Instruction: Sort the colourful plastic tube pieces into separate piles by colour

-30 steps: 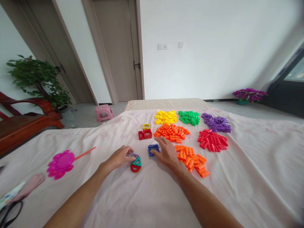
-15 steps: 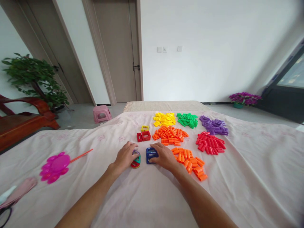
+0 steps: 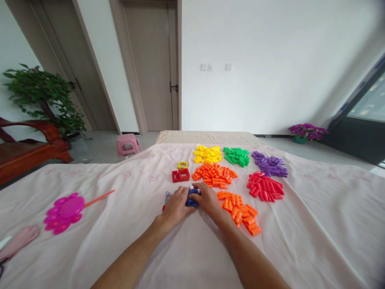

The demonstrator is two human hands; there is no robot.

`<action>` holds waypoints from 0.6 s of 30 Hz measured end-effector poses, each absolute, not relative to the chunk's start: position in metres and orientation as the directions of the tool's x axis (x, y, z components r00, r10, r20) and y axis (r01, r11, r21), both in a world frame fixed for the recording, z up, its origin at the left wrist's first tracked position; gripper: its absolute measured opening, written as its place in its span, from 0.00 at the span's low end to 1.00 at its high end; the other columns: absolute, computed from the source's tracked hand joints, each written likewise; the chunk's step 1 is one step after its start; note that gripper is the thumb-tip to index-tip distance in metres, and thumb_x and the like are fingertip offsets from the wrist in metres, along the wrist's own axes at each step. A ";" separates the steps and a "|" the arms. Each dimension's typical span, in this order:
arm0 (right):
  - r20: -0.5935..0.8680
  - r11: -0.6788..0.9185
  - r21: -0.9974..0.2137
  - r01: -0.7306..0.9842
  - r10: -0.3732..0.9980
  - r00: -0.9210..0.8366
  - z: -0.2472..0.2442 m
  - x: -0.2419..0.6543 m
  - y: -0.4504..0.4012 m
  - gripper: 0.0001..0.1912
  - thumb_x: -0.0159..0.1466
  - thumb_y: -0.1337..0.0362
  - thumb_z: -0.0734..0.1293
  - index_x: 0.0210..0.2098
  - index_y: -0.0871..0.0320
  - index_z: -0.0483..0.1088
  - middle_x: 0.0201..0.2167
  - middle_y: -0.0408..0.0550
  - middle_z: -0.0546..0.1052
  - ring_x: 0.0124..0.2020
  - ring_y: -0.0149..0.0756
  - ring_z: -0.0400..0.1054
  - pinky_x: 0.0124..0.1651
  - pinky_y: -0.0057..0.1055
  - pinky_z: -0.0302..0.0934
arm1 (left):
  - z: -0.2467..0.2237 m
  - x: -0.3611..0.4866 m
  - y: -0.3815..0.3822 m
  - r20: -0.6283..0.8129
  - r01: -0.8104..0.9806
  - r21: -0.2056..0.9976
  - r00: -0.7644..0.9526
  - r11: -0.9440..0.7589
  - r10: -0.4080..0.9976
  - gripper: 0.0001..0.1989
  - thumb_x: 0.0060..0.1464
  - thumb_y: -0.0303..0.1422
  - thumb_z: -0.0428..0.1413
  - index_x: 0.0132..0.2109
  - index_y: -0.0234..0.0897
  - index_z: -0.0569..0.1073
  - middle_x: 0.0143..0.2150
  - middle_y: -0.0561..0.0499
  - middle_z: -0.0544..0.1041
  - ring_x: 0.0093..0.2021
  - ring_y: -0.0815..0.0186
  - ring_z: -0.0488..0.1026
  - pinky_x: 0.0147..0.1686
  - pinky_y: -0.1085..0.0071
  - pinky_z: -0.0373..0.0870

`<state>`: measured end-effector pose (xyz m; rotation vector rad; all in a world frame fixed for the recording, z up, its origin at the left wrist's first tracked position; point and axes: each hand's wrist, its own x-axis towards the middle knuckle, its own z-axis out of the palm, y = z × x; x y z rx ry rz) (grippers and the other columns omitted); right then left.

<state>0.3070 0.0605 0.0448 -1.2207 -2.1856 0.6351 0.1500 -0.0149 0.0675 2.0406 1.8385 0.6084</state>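
A small stack of blue magnetic tiles (image 3: 192,198) sits on the tablecloth between my hands. My right hand (image 3: 208,199) is closed round the right side of the stack, thumb and fingers on it. At the stack's left side, my left hand (image 3: 178,203) has its fingers pressed against the tiles; its fingertips are partly hidden. A purple tile (image 3: 167,196) shows beside my left hand, with a bit of red piece (image 3: 164,208) below it. Beyond my hands lie red square tiles (image 3: 184,175), a narrow red tile (image 3: 175,176) and a yellow tile (image 3: 182,165).
Piles of yellow (image 3: 207,154), green (image 3: 236,156), purple (image 3: 270,163), red (image 3: 265,187) and orange (image 3: 240,212) plastic pieces spread to the right. A magenta flower-shaped toy (image 3: 64,212) with an orange stick (image 3: 100,198) lies left. A pink case (image 3: 20,242) rests near the left edge.
My left hand has moved right, from the purple, teal and red tiles to the blue stack. My right hand stays on the blue tiles. The view has shifted slightly.
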 end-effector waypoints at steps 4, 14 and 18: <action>0.245 0.455 -0.647 0.612 0.884 -0.398 0.041 0.303 0.066 0.18 0.64 0.55 0.68 0.50 0.55 0.75 0.45 0.49 0.79 0.46 0.41 0.73 0.48 0.34 0.64 | 0.072 0.146 -0.011 0.086 0.844 0.527 0.066 -0.102 0.994 0.31 0.55 0.40 0.58 0.64 0.39 0.63 0.61 0.41 0.70 0.60 0.54 0.68 0.59 0.60 0.64; 0.066 0.592 -0.596 0.543 0.710 -0.701 0.066 0.322 0.066 0.39 0.51 0.59 0.77 0.61 0.57 0.67 0.56 0.55 0.74 0.54 0.47 0.70 0.55 0.39 0.62 | 0.067 0.144 -0.015 0.113 0.834 0.530 0.114 -0.157 0.987 0.23 0.56 0.39 0.58 0.58 0.42 0.66 0.56 0.44 0.71 0.57 0.56 0.70 0.55 0.62 0.65; 0.094 0.647 -0.515 0.563 0.695 -0.713 0.062 0.319 0.066 0.36 0.52 0.67 0.73 0.61 0.59 0.67 0.54 0.57 0.74 0.54 0.47 0.69 0.55 0.37 0.61 | 0.059 0.146 -0.013 0.171 0.817 0.553 0.081 -0.164 0.982 0.17 0.58 0.34 0.55 0.54 0.39 0.66 0.54 0.42 0.72 0.55 0.57 0.71 0.54 0.62 0.66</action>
